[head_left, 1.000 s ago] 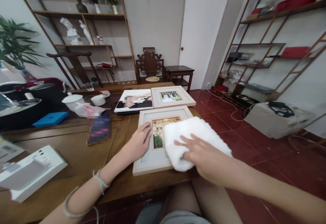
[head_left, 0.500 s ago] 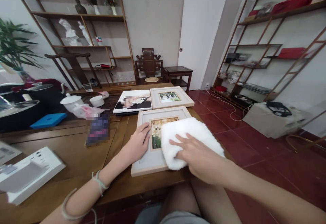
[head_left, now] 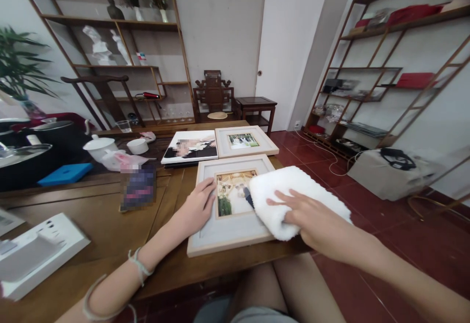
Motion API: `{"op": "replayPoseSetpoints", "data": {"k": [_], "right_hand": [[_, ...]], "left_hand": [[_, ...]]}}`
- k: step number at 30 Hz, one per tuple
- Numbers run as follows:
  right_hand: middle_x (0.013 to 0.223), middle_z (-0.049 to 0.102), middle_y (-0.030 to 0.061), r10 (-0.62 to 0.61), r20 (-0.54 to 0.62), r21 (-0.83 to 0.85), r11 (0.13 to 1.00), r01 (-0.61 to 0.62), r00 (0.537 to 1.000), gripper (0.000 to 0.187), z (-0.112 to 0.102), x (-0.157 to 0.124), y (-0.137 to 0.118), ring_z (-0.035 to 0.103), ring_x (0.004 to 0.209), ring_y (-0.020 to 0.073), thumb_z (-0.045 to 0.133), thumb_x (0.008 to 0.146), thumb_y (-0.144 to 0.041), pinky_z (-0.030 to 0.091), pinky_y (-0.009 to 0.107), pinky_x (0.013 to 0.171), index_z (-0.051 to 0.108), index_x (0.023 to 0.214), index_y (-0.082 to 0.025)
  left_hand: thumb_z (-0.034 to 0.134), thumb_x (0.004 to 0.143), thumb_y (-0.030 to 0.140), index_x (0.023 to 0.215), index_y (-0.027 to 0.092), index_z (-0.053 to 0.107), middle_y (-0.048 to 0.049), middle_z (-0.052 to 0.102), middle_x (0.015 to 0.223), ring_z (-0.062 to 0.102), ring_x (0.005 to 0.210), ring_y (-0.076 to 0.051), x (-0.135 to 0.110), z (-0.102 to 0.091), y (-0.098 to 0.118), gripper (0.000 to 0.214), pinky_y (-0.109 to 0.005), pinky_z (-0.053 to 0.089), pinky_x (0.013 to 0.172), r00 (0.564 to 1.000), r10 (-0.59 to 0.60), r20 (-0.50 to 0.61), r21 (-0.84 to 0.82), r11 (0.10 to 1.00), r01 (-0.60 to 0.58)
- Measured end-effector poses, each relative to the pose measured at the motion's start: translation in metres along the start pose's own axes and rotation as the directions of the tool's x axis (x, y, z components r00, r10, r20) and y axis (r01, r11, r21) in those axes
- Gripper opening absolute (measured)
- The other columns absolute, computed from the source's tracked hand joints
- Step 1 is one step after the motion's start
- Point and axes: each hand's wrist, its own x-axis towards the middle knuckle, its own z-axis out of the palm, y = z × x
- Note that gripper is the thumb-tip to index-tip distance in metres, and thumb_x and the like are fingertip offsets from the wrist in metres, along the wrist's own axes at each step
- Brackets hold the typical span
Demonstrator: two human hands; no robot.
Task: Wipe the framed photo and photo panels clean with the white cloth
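A pale wooden picture frame (head_left: 205,247) lies flat near the table's front edge, with a wide light mat around a wedding photo (head_left: 233,193). My left hand (head_left: 201,203) holds the frame by its left side, fingers over the edge and onto the mat. In my right hand (head_left: 299,210) is a folded, fluffy white towel (head_left: 308,181), pressed down by the fingers. The towel covers the frame's right part and hangs past its right edge. Part of the photo's right side is hidden beneath it.
Behind the frame lie another framed photo (head_left: 271,148) and a photo panel (head_left: 191,156). To the left are a white box (head_left: 44,259), a blue block (head_left: 66,173), a white teapot (head_left: 101,147), a bowl (head_left: 137,146) and a dark pot (head_left: 22,166).
My right hand has slid the towel rightward across the frame, so more of the photo shows. My left hand keeps its place on the frame's left side.
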Motion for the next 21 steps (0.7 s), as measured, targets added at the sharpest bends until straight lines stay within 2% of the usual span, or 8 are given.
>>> {"op": "replayPoseSetpoints", "data": {"k": [2, 5, 8, 11, 14, 18, 20, 21], "right_hand": [[0.140, 0.042, 0.0093, 0.027, 0.009, -0.022, 0.999, -0.026, 1.000, 0.055, 0.001, -0.001, -0.005, 0.024, 0.134, 0.0266, 0.038, 0.054, 0.007, 0.020, 0.049, 0.110, 0.066, 0.096, -0.014], [0.141, 0.038, 0.0164, 0.007, -0.031, -0.068, 0.998, -0.009, 0.999, 0.053, 0.010, 0.008, -0.025, 0.022, 0.134, 0.0334, 0.043, 0.059, 0.004, 0.018, 0.054, 0.108, 0.062, 0.107, -0.012], [0.140, 0.039, 0.0205, -0.101, -0.090, -0.094, 0.991, 0.092, 0.991, 0.041, 0.018, 0.027, -0.053, 0.025, 0.131, 0.0399, 0.049, 0.067, -0.005, 0.019, 0.057, 0.105, 0.060, 0.106, -0.011], [0.136, 0.041, 0.0240, -0.217, -0.105, -0.117, 0.972, 0.205, 0.970, 0.032, 0.019, 0.049, -0.078, 0.031, 0.127, 0.0424, 0.049, 0.075, -0.012, 0.020, 0.058, 0.103, 0.061, 0.104, -0.008], [0.137, 0.038, 0.0280, -0.241, -0.087, -0.133, 0.964, 0.228, 0.967, 0.031, 0.022, 0.062, -0.095, 0.030, 0.126, 0.0466, 0.052, 0.075, -0.017, 0.020, 0.062, 0.101, 0.061, 0.102, -0.006], [0.139, 0.033, 0.0289, -0.234, -0.133, -0.093, 0.970, 0.223, 0.963, 0.030, 0.029, 0.062, -0.097, 0.022, 0.129, 0.0489, 0.053, 0.073, -0.016, 0.015, 0.063, 0.102, 0.062, 0.099, -0.005], [0.139, 0.035, 0.0269, -0.247, -0.149, -0.027, 0.969, 0.246, 0.958, 0.032, 0.028, 0.061, -0.086, 0.025, 0.129, 0.0449, 0.049, 0.073, -0.011, 0.019, 0.059, 0.102, 0.061, 0.102, -0.006], [0.137, 0.040, 0.0248, -0.243, -0.152, 0.026, 0.968, 0.250, 0.958, 0.036, 0.026, 0.062, -0.078, 0.031, 0.128, 0.0409, 0.047, 0.071, -0.007, 0.024, 0.055, 0.102, 0.060, 0.105, -0.008]], "left_hand": [[0.035, 0.089, 0.030, 0.120, 0.010, 0.055, -0.0159, 0.049, 0.134, 0.046, 0.124, -0.028, 0.000, 0.002, -0.001, 0.042, -0.047, 0.035, 0.104, 1.000, -0.006, -0.013, 0.001, 1.000, 0.006], [0.035, 0.089, 0.030, 0.119, 0.011, 0.056, -0.0160, 0.050, 0.133, 0.046, 0.124, -0.027, 0.000, 0.004, -0.001, 0.041, -0.047, 0.035, 0.104, 0.999, -0.011, -0.033, -0.009, 1.000, 0.010], [0.032, 0.090, 0.030, 0.117, 0.010, 0.057, -0.0152, 0.052, 0.131, 0.047, 0.123, -0.025, 0.001, 0.003, 0.000, 0.042, -0.044, 0.035, 0.105, 0.999, -0.013, -0.046, -0.041, 0.999, 0.011], [0.029, 0.091, 0.028, 0.115, 0.012, 0.058, -0.0122, 0.057, 0.127, 0.051, 0.119, -0.023, 0.002, -0.003, 0.003, 0.041, -0.042, 0.036, 0.104, 0.996, -0.031, -0.078, -0.100, 0.995, 0.023], [0.028, 0.091, 0.028, 0.111, 0.015, 0.059, -0.0097, 0.064, 0.117, 0.059, 0.108, -0.022, 0.002, -0.009, 0.009, 0.040, -0.039, 0.043, 0.098, 0.987, -0.087, -0.132, -0.197, 0.979, 0.060], [0.030, 0.091, 0.030, 0.111, 0.014, 0.059, -0.0098, 0.065, 0.114, 0.062, 0.102, -0.022, 0.000, -0.011, 0.011, 0.039, -0.037, 0.046, 0.092, 0.982, -0.129, -0.140, -0.261, 0.961, 0.089], [0.030, 0.091, 0.031, 0.112, 0.013, 0.058, -0.0108, 0.064, 0.115, 0.061, 0.102, -0.022, 0.000, -0.010, 0.011, 0.039, -0.037, 0.046, 0.092, 0.982, -0.126, -0.141, -0.262, 0.961, 0.085], [0.030, 0.091, 0.031, 0.113, 0.013, 0.057, -0.0114, 0.064, 0.115, 0.061, 0.103, -0.022, -0.001, -0.009, 0.010, 0.039, -0.037, 0.045, 0.092, 0.983, -0.116, -0.144, -0.260, 0.963, 0.076]]}}
